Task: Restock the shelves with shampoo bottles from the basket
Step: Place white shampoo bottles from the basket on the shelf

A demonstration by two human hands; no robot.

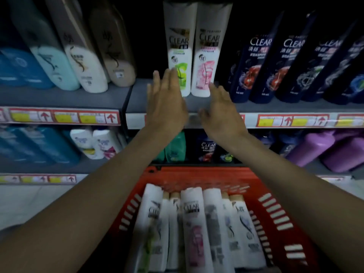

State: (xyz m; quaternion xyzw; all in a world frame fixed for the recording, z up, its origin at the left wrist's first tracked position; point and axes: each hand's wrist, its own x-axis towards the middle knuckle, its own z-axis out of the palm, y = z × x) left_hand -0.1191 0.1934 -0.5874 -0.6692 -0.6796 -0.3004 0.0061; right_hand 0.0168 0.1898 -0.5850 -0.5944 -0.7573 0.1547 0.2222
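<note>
Grey flat shelves (65,97) fill the dim store wall, with red and yellow price tags (65,117) along their front edges. Down at 6 o'clock sits a red plastic basket (275,213) with slots in its sides, holding smooth white shampoo bottles (192,229) lying side by side. Up at 12 o'clock two tall white bottles (194,56) stand touching on the shelf, between tan bottles (112,48) and dark blue bottles (256,69). The left hand (166,103) is flat with fingers spread, empty, in front of the green-label one. The right hand (220,113) is also spread and empty, just beside the pink-label one.
</note>
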